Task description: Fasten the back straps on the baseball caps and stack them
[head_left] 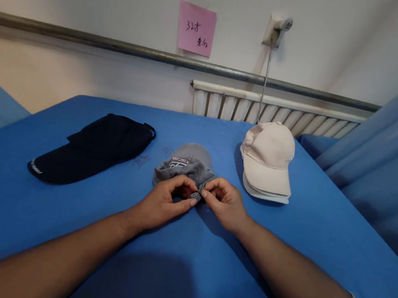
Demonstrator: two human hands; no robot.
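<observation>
A grey baseball cap point(193, 160) lies in the middle of the blue-covered table, its brim pointing away from me and white lettering on its front. My left hand point(165, 200) pinches the cap's back strap between thumb and fingers. From the other side, my right hand point(224, 202) pinches the same strap close to the left fingertips. The small fastening between my fingers is partly hidden by them.
On the left rests a black cap point(100, 143), brim toward me. Stacked cream caps point(270, 153) stand on the right of the blue table point(153, 270). Behind are a radiator point(234, 105), a metal rail point(141, 52), a pink note point(195, 29) and a plugged-in cord point(265, 84). A blue curtain point(385, 124) hangs right.
</observation>
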